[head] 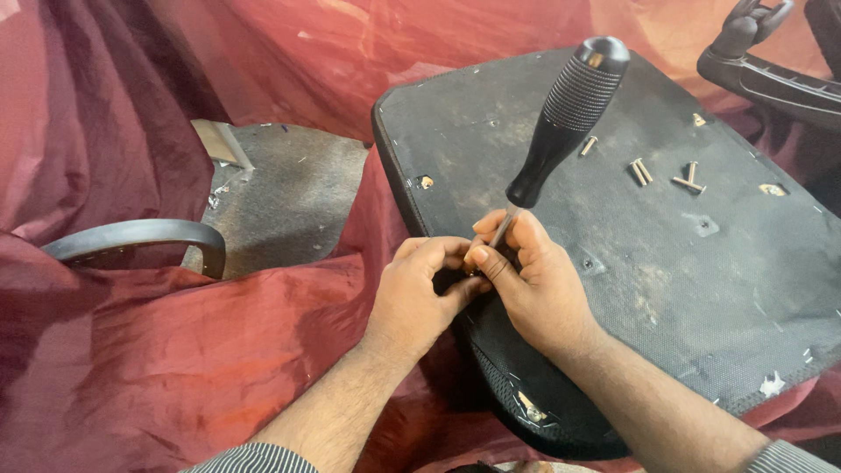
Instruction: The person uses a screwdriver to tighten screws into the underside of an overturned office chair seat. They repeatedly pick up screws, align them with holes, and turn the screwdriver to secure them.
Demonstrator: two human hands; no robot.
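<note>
- Both hands met at the near-left edge of an upturned chair seat [666, 263], a dark panel covered in dusty black fabric.
- Left hand [420, 293] was curled closed, its fingertips pinched around something small at the seat edge; what it held was hidden by the fingers.
- Right hand [534, 280] was closed on the metal shaft of a screwdriver [569, 114], thumb and fingers gripping just below the handle.
- That screwdriver stood tilted, its black ribbed handle leaning up and to the right over the seat, its tip lost between the two hands.
- Several loose screws [642, 172] lay on the seat panel, well apart from the hands.
- Red cloth [175, 350] was draped under and around the seat.
- One grey armrest [144, 238] showed at the left, and a black chair part [771, 74] sat at the upper right.
</note>
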